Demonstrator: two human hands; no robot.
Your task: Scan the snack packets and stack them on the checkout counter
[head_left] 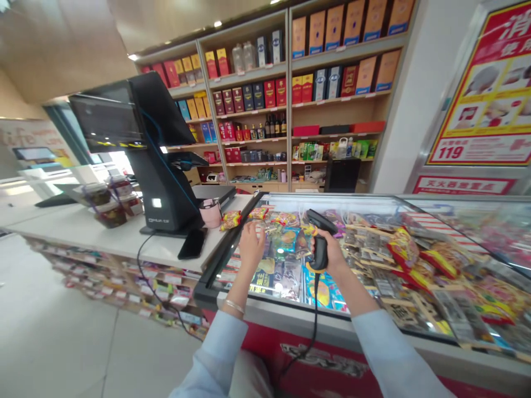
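Near the center of the frame, I have the right hand (333, 253) wrapped around the handle of a black scanner (319, 253), its cord (316, 301) hanging down. I see the left hand (251, 247) left of the scanner, well apart from it, over a glass-topped freezer (274, 310), fingers bent; I cannot tell whether they grip anything. A yellow-red snack packet (230, 220) lies just beyond, upper left of that hand.

My right hand (334, 253) covers part of the scanner (321, 221). The poster (489, 99) is cut by the right edge, and the shelf labels (345, 98) are too small to read.
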